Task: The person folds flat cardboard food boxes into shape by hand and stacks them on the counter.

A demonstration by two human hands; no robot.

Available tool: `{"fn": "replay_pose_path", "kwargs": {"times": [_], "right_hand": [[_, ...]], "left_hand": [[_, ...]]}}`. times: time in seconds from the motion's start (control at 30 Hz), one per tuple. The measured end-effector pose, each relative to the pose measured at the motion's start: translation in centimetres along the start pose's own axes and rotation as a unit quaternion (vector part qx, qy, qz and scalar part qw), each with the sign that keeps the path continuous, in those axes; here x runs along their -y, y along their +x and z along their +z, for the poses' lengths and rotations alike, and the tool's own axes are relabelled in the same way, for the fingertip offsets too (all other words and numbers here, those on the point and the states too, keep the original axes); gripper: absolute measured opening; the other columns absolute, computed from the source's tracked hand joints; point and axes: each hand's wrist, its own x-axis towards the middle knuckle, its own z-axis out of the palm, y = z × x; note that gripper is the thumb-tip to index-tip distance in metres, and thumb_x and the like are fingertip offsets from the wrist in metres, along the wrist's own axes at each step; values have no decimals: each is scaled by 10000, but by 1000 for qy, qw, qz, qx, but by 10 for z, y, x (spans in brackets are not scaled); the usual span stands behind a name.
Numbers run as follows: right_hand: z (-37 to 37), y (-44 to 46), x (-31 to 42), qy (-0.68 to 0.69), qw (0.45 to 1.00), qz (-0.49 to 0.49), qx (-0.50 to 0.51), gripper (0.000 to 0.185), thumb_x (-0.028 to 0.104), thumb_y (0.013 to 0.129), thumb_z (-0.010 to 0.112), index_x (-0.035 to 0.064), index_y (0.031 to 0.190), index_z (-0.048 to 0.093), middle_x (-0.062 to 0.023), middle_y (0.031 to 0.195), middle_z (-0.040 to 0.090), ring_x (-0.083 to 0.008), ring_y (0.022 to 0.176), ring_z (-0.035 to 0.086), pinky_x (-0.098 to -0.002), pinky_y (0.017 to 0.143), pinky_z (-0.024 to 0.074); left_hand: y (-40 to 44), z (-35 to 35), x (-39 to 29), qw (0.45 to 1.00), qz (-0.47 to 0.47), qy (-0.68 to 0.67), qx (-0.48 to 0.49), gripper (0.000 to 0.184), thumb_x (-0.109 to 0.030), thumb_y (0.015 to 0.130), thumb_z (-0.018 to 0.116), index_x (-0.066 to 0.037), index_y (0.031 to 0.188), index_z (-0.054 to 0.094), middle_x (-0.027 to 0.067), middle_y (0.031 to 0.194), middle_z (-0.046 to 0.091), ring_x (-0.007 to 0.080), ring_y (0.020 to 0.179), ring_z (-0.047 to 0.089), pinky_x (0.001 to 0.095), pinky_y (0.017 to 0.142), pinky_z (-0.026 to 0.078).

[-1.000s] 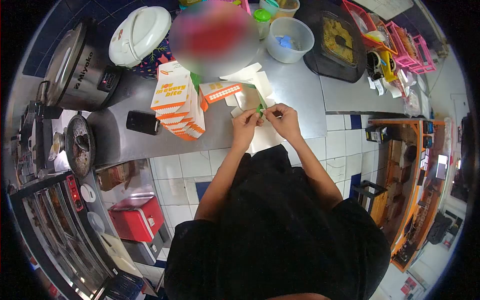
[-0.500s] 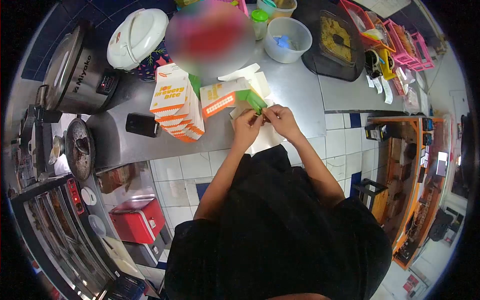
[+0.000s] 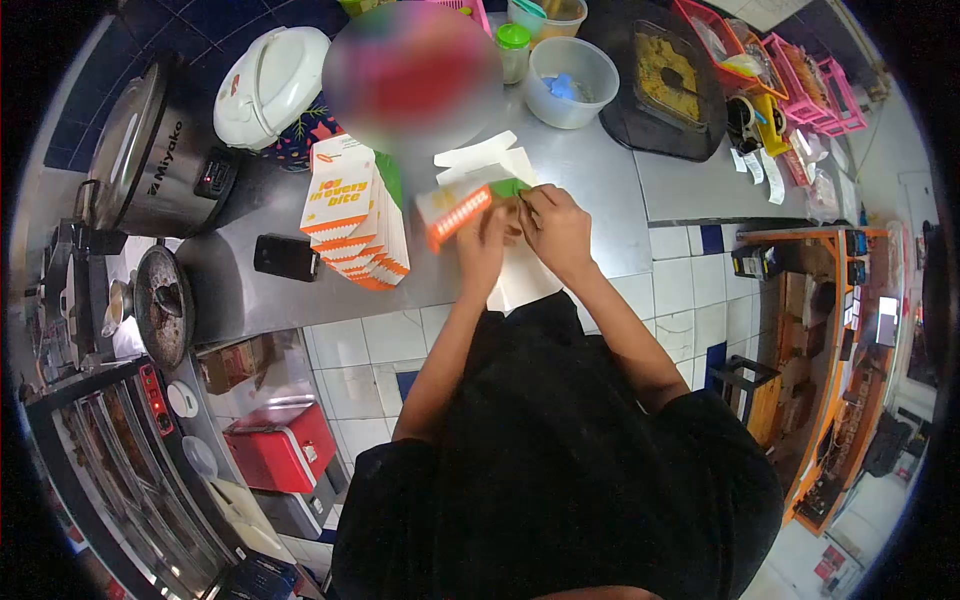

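A printed cardboard food box [image 3: 455, 212], orange, white and green, is tilted above the steel counter and blurred by motion. My left hand [image 3: 487, 240] is at its near side, fingers smeared and partly hidden behind the hand's back. Pinched at the box's green end is my right hand [image 3: 552, 228], its thumb and fingers pressed together on the cardboard. Beneath both hands lies an unfolded white cardboard sheet [image 3: 515, 275], with flaps spread toward the back. Left of them stands a stack of printed food boxes [image 3: 350, 215], nested together.
A black phone-like object [image 3: 286, 258] lies left of the stack. Behind are a white-lidded rice cooker [image 3: 270, 85], a clear plastic tub [image 3: 572, 85] and a green-lidded jar [image 3: 513, 52]. A black tray [image 3: 640, 125] sits at the back right. The steel counter [image 3: 235, 290] ends just before my body.
The box has turned and shifted slightly toward me, now blurred. My left hand has rolled over and sits closer beneath it; my right hand has moved slightly up.
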Motion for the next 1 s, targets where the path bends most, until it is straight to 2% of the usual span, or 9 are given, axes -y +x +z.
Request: {"fn": "replay_pose_path", "kwargs": {"times": [0.1,0.13,0.23,0.33,0.53,0.63,0.73,0.93,1.0], "right_hand": [[1,-3,-1,11,1000,-22,-4,82,85,836,704,46,908,704,-109,880,676,-289,755,675,-361,643,556],[-1,-2,0,37,999,6,-11,73,82,834,705,42,895,708,-104,876,677,-281,741,674,-356,636,554],[-2,-1,1,138,985,98,-20,64,75,843,707,20,873,721,-100,870,683,-234,709,677,-322,627,551],[-1,1,-5,251,950,183,-2,89,75,867,711,-10,884,732,-106,867,691,-157,704,679,-272,642,552],[4,-1,-12,287,940,187,16,102,71,870,719,-25,898,738,-99,855,683,-126,722,667,-257,641,548],[5,0,-11,296,934,198,20,107,72,871,721,-33,890,734,-97,855,683,-123,727,665,-254,639,547],[5,0,-11,306,929,207,26,115,77,872,723,-37,879,730,-91,848,684,-117,728,661,-251,642,547],[11,-2,-15,305,928,214,28,119,88,874,723,-31,873,728,-86,834,687,-117,735,658,-262,650,545],[11,-3,-14,282,936,208,31,116,88,875,720,-28,881,729,-86,835,688,-121,740,658,-274,655,544]], "left_hand": [[23,-1,4,998,-27,50,2,220,-180,1000,594,11,987,702,53,783,702,133,691,678,264,614,558],[25,0,4,998,-38,52,1,205,-168,987,609,12,972,704,42,783,704,121,678,673,265,627,553],[28,2,29,995,18,89,-49,186,-171,949,644,4,920,702,57,769,704,152,657,667,304,646,546],[19,-1,34,930,171,324,-36,137,-89,952,621,24,942,698,72,729,702,142,629,675,286,626,528],[13,2,28,919,194,342,-30,102,-78,901,647,4,876,703,91,711,707,178,633,698,323,621,533],[8,4,16,872,233,427,-48,91,-78,893,642,-9,877,699,110,718,710,210,632,707,349,626,538],[10,5,15,922,193,335,-20,83,-87,882,651,-24,893,703,108,724,714,251,625,703,374,636,539],[7,7,7,907,236,348,5,94,-94,879,649,-14,898,694,132,734,715,286,648,712,389,651,545],[5,7,9,902,262,344,17,90,-71,843,654,-36,919,688,95,735,692,277,656,684,417,672,517]]}}
